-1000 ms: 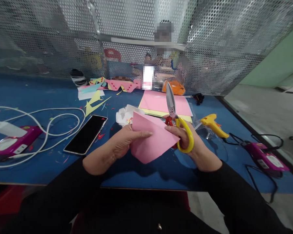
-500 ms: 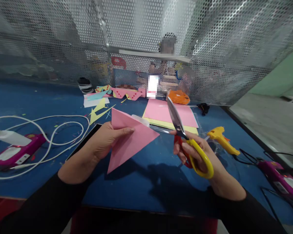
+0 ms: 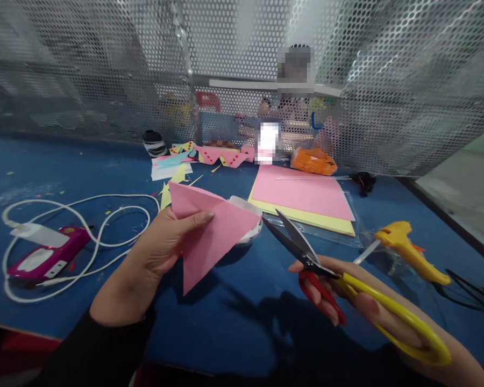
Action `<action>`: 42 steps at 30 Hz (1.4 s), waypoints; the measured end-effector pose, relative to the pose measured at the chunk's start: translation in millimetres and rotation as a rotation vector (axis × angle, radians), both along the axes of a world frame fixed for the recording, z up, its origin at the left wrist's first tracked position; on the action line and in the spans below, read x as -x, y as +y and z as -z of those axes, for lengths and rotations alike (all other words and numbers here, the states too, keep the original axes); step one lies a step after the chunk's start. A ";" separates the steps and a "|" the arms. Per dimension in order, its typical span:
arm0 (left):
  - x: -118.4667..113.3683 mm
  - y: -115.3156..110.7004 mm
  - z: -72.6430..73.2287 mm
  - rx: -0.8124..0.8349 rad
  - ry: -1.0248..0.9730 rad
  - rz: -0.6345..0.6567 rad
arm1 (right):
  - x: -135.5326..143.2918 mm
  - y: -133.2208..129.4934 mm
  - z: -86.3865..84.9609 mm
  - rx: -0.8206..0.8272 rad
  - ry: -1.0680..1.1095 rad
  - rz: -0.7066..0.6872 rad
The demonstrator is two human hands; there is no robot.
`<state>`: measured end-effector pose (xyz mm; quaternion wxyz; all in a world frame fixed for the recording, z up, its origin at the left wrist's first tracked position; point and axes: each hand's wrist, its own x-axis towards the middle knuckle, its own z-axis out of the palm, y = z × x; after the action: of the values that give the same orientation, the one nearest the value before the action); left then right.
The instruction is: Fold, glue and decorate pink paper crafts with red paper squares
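Pinched between thumb and fingers of my left hand [image 3: 161, 242] is a folded pink sheet of paper [image 3: 210, 231], held above the table with a pointed corner toward the right. My right hand [image 3: 347, 290] is closed round the scissors [image 3: 306, 258], which have one red and one yellow handle loop. Their blades stand apart, with the tips close to the paper's right corner; whether they touch it I cannot tell. Behind the paper a white rounded object [image 3: 250, 234] shows in part. A stack of pink and yellow sheets [image 3: 302, 193] lies beyond the scissors.
A yellow glue gun [image 3: 411, 250] lies at the right. On the left are a purple power strip [image 3: 50, 255] and a looped white cable [image 3: 99, 242]. Paper decorations [image 3: 221, 156], an orange packet [image 3: 313, 161] and a lit phone [image 3: 268, 141] stand near the perforated metal screen [image 3: 234, 43].
The scissors have swung from upright to pointing left, their blades spreading and their tips coming near the paper's corner. The paper has shifted slightly left. The whole view has turned a little.
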<state>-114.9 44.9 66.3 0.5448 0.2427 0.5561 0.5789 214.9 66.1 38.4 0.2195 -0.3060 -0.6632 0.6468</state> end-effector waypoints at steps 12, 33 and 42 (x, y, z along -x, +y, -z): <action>-9.8 -1.2 4.7 0.042 0.093 0.103 | -14.0 -5.0 18.7 0.110 0.040 -0.018; -8.2 1.5 14.1 0.082 0.220 0.154 | -0.2 -4.2 6.2 0.142 0.001 -0.039; -11.9 0.6 12.3 0.074 0.144 0.141 | -4.9 -6.8 10.5 0.150 -0.028 0.003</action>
<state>-103.0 45.5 54.0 0.5512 0.3018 0.5966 0.4993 219.8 59.3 27.9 0.1874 -0.3316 -0.6154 0.6901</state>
